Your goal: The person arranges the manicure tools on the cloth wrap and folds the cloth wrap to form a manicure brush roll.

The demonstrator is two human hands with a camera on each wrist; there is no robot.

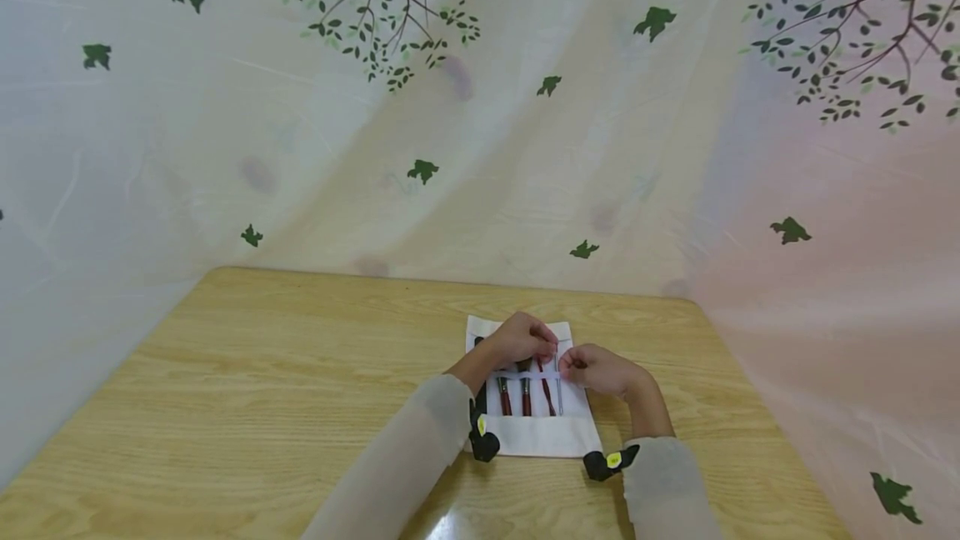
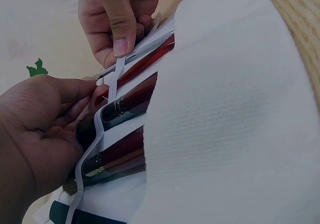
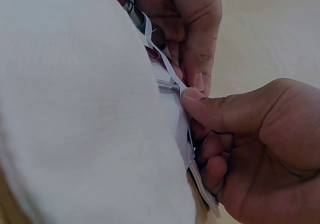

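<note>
A white cloth tool roll [image 1: 547,437] lies unfolded on the table, tools standing in its pocket. My left hand [image 1: 525,338] reaches over it, thumb and fingertips pinching the thin end of a silver tool with a knurled handle [image 2: 145,48]. At the roll's right edge, my right hand [image 1: 603,369] pinches the white elastic band [image 3: 165,56] between thumb and curled fingers, close to that silver tool. Two brushes with dark red handles, one a wide brush [image 2: 131,95], sit under the band beside a slimmer red-handled tool [image 2: 150,59]. The left fingers partly hide the upper ends.
The wooden table [image 1: 300,373] extends around the roll. Behind it hangs a pale curtain [image 1: 480,215] with printed leaves and branches. A dark item [image 2: 85,215] lies at the roll's left side, partly covered by the band.
</note>
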